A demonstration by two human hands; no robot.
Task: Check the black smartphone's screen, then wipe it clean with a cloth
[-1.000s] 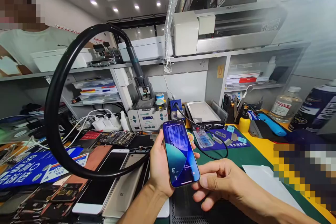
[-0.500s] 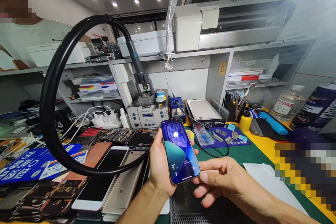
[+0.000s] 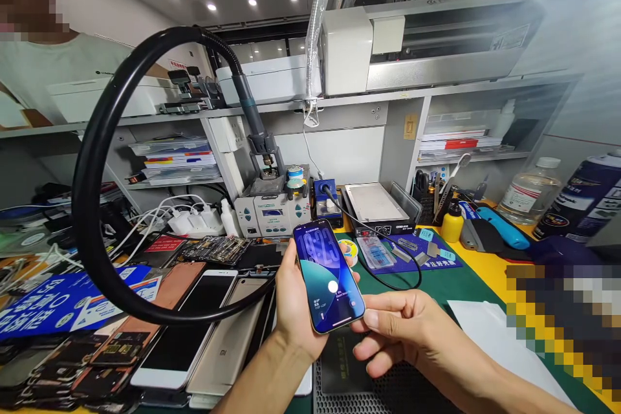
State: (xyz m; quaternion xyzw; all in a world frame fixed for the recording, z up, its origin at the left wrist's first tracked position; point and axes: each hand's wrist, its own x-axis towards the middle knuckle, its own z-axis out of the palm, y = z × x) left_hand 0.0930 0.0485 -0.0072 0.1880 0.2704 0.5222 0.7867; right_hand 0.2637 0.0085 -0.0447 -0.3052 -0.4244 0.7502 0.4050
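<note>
A smartphone (image 3: 326, 275) with a lit lock screen, its large clock digits over a blue and teal picture, lies tilted in my left hand (image 3: 290, 310). The fingers of that hand wrap behind it and show at its right edge. My right hand (image 3: 407, 330) pinches the phone's lower right corner between thumb and index finger; its other fingers are curled below. A dark perforated mat (image 3: 349, 369) lies beneath the hands on the green work mat (image 3: 473, 284).
Left are a white phone (image 3: 184, 330), a gold phone (image 3: 226, 343) and stacked phone parts (image 3: 111, 356). A black hose (image 3: 87, 162) loops above them. Behind stand a rework station (image 3: 274, 213) and a heating plate (image 3: 378, 204). A white sheet (image 3: 499, 343) lies right. Another person (image 3: 72, 52) stands far left.
The phone and both hands have shifted slightly left and tilted a little. The bright reflection on the screen has moved down.
</note>
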